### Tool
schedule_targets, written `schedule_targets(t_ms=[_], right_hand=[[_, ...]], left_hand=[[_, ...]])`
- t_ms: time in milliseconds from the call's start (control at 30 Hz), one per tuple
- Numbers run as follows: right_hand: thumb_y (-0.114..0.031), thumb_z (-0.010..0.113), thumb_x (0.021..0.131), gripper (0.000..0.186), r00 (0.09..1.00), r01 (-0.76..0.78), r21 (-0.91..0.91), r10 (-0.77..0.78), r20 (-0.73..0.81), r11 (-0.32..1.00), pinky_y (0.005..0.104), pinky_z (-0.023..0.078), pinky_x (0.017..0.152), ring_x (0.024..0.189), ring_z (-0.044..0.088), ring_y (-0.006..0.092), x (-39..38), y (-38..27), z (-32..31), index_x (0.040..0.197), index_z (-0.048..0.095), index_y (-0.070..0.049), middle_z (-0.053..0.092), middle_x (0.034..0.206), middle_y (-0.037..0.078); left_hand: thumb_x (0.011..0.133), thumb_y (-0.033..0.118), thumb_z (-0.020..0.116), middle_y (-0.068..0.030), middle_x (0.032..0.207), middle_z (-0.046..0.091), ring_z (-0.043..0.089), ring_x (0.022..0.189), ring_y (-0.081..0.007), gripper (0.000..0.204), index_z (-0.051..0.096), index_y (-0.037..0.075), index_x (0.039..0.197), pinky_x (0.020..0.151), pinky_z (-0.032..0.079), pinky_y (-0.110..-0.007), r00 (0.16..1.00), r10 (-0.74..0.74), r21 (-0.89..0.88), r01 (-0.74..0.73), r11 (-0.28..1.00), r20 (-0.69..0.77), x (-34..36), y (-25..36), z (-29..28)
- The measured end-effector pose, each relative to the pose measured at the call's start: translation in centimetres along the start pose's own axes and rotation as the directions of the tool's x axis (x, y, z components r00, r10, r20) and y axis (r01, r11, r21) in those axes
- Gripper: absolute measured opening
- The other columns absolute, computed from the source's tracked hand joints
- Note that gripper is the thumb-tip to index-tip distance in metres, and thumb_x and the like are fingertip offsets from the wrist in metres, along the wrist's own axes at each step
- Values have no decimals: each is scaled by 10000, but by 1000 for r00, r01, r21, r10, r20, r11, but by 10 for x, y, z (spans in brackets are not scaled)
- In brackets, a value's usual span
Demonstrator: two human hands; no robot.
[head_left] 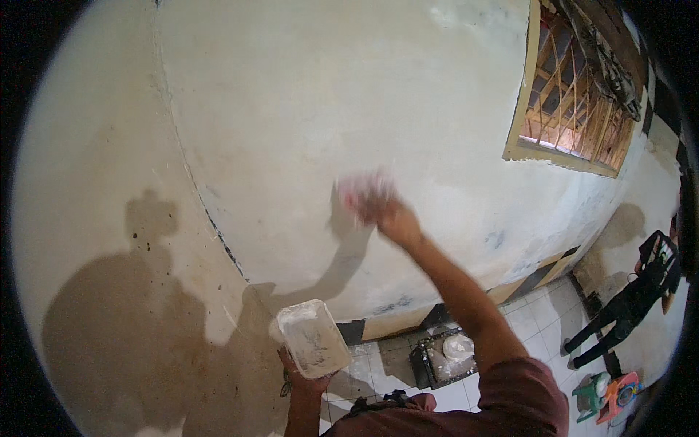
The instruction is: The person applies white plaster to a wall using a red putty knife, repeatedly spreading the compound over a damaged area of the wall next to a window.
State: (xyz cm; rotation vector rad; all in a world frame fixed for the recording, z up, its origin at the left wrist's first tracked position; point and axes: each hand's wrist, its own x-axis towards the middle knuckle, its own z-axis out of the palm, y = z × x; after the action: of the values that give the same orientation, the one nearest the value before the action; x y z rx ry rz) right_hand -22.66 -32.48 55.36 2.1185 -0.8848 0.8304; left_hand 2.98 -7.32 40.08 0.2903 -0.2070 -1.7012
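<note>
My left hand [300, 375] holds a shallow white plastic tub [314, 341] from below, its fingers wrapped around the lower side. White smears and greyish residue coat the tub's inside. My right arm stretches up to the pale, patchy wall [291, 131]. At its end, my right hand [387, 213] is smeared by motion and closed on a pinkish-white thing [358, 193] at the wall surface. What kind of thing that is, the blur hides. A shadow of the arm falls on the wall beside it.
A cracked corner line runs down the left. At upper right is a barred window [575, 95]. On the tiled floor [539, 320] stands a dark-framed box [437, 364] with a white bag [458, 348] on top. A person [630, 298] in dark clothes stands right, near green and red stools [617, 393].
</note>
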Motion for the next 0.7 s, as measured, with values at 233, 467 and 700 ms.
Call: schedule_targets(t_ms=[233,467,700], right_hand=[[-99,609,851,495,975,-136,270,81,205,953,426,449,1035,1184,587,257,1,-16,-74,1319,586,-259,624,1270,68],[-86,572,879,374,914,-160,-209,65,-400,965,374,547,890,1127,622,255,169,83,-156,1204,666,-246,671,1194,31],[-75,608,814,465,964,-229,78,216,153,970,400,494,974,1161,601,266,-121,32,31,1266,617,-186,604,1312,79]], left_hand=[[892,638,429,-94,1252,566,569,1132,-314,676,465,143,1351,876,530,-524,997,16,62,-11,998,-79,0,1,13],[843,670,479,-81,1315,550,551,1175,-339,751,442,174,1406,917,478,-589,997,-52,36,53,998,-50,9,-8,10],[858,668,497,-88,1299,554,576,1146,-314,739,436,161,1392,895,521,-550,997,-73,19,73,997,23,15,-26,-21]])
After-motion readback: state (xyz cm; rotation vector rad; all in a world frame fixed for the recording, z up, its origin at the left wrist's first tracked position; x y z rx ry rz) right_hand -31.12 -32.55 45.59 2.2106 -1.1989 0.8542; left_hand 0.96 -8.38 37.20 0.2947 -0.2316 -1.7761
